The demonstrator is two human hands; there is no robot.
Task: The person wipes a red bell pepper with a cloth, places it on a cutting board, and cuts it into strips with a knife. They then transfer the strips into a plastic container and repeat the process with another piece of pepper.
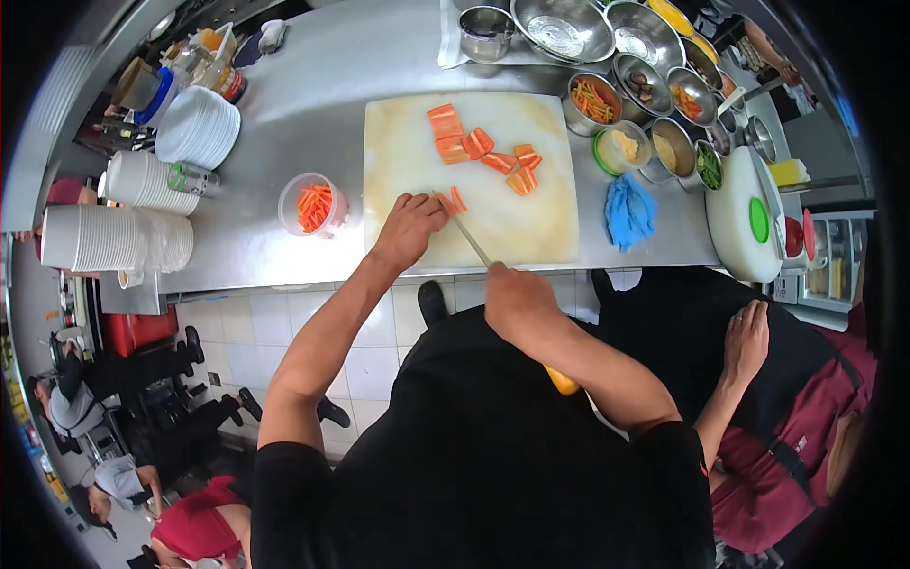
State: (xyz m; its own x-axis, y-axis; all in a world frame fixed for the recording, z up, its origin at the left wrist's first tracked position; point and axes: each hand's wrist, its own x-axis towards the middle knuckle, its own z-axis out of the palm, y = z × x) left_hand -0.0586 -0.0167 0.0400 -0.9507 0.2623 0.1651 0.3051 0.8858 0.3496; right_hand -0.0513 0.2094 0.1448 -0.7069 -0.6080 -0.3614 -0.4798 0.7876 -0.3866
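Note:
My right hand (519,296) is wrapped round the handle of a kitchen knife (472,239), its blade slanting up and left over the white cutting board (531,223). Fingers bent together, my left hand (412,229) presses a piece of red bell pepper (445,202) on the board near the knife tip. A narrow pepper strip (459,199) lies just right of the blade tip. Farther up the board are several larger flat pepper pieces (478,143). Left of the board, a clear plastic tub (339,216) contains cut red strips (314,206).
A blue cloth (629,211) lies right of the board. Metal bowls (563,30) and containers of cut vegetables fill the back right. Stacked white bowls (114,239) and plates (197,128) stand left. A co-worker in a maroon top (791,465) is close on my right.

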